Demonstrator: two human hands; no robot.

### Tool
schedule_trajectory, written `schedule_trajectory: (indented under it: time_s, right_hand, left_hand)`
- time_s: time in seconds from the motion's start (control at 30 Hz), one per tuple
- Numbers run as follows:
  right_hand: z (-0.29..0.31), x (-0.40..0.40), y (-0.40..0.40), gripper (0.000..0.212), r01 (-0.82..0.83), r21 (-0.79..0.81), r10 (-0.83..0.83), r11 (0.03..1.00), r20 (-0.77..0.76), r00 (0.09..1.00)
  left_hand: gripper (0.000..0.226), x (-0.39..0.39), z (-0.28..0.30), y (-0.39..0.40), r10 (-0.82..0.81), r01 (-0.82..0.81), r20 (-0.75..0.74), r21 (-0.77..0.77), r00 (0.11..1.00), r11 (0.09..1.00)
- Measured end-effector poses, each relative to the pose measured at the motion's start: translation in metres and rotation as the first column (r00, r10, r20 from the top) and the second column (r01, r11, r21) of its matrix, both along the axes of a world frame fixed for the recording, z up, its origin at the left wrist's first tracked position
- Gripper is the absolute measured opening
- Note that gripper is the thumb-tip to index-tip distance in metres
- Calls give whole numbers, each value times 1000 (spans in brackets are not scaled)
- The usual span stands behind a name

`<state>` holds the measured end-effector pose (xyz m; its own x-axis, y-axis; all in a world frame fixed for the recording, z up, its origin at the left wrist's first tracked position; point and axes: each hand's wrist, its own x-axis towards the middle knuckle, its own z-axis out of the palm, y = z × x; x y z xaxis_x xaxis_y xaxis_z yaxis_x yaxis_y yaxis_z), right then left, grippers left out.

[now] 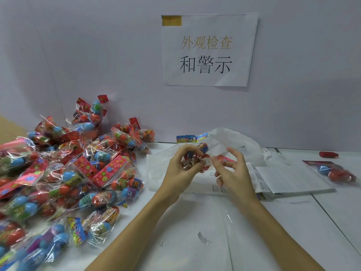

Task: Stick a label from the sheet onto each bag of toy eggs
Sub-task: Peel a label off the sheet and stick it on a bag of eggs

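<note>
You have just one camera, worn on your head. It looks forward and down from close up at the tabletop [195, 222], and it faces the wall [97, 55] with its paper sign [207, 49]. Your view is very wide.

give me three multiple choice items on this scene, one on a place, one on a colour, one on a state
1. Where is the pile of bags?
A. on the person's left
B. on the person's right
C. on the wall

2. What colour is the bottom line of print on the sign?
A. red
B. black
C. green

3. What is the left hand doing?
A. lying flat on the table
B. holding a bag
C. hanging open in the air

Answers:
1 A, the pile fills the table's left side.
2 B, the top line is gold and the bottom one black.
3 B, its fingers curl round the held bag while the right hand touches the label on it.
</note>
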<state>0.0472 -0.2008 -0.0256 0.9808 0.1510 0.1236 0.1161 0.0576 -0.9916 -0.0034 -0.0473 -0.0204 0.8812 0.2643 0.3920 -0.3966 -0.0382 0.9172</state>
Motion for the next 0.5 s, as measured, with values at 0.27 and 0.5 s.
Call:
schedule_trajectory:
  time_s: [0.27,0.5]
  right_hand:
    - [8,1,-8,23,-241,335,323,911,-213,922]
    - [13,1,-10,19,-317,364,404,876,-194,894]
  left_hand:
    - [24,1,1,4,-136,139,33,-106,990,985]
    - [25,2,0,8,-187,183,-2,-200,982,963]
